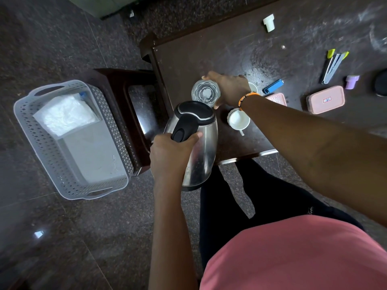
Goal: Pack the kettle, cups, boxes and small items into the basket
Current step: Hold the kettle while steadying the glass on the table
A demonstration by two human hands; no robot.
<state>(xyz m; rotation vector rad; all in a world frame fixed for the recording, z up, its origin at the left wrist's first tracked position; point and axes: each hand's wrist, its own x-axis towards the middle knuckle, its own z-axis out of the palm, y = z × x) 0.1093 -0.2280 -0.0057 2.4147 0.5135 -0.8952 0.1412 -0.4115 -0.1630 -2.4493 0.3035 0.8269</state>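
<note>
My left hand [170, 152] grips the black handle of a steel kettle [201, 149], held at the near left corner of the dark table [230, 49]. My right hand [227, 86] wraps around a clear glass cup [205, 93] just beyond the kettle. A white cup [238, 119] stands right of the kettle; another white cup [253, 86] is mostly hidden behind my right wrist. Two pink boxes [325, 99] [277, 99] lie to the right. The grey basket [69, 139] sits on the floor at left, holding a white bag [65, 114].
A dark stool [134, 105] stands between the basket and the table. On the table lie a blue stapler [273, 86], green-tipped tongs [334, 65], a purple container [351, 81], a white cap [269, 23] and a black round object [381, 82] at the right edge.
</note>
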